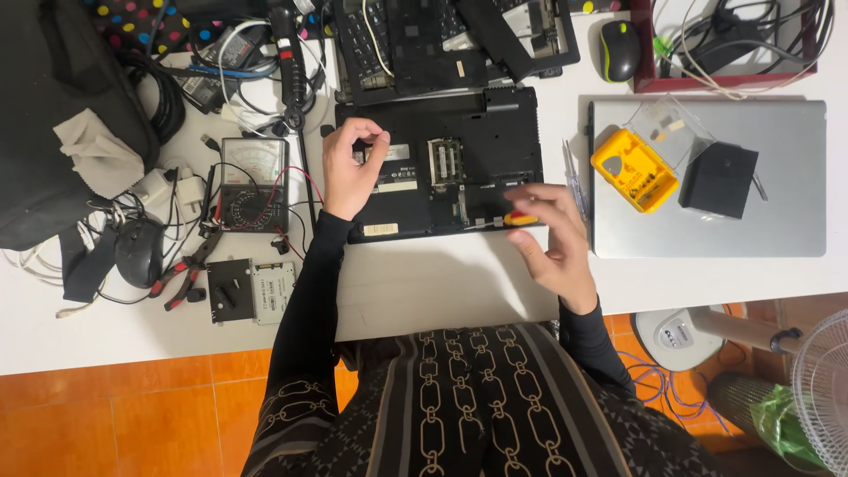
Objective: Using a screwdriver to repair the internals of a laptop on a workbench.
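Note:
A black laptop base (459, 132) lies upside down on the white table (415, 283), its underside open with memory modules (446, 162) showing. My left hand (351, 168) hovers over the laptop's left part, fingertips pinched together; whether something small sits between them I cannot tell. My right hand (555, 234) is at the laptop's front right corner, holding a small screwdriver with a yellow and red handle (519, 218) against the case.
A closed silver laptop (777, 221) lies to the right with a yellow bit case (632, 170) and a black box (717, 179) on it. To the left sit a multimeter (253, 184), pliers (184, 276), a hard drive (269, 291), a mouse and cables. Laptop parts lie behind.

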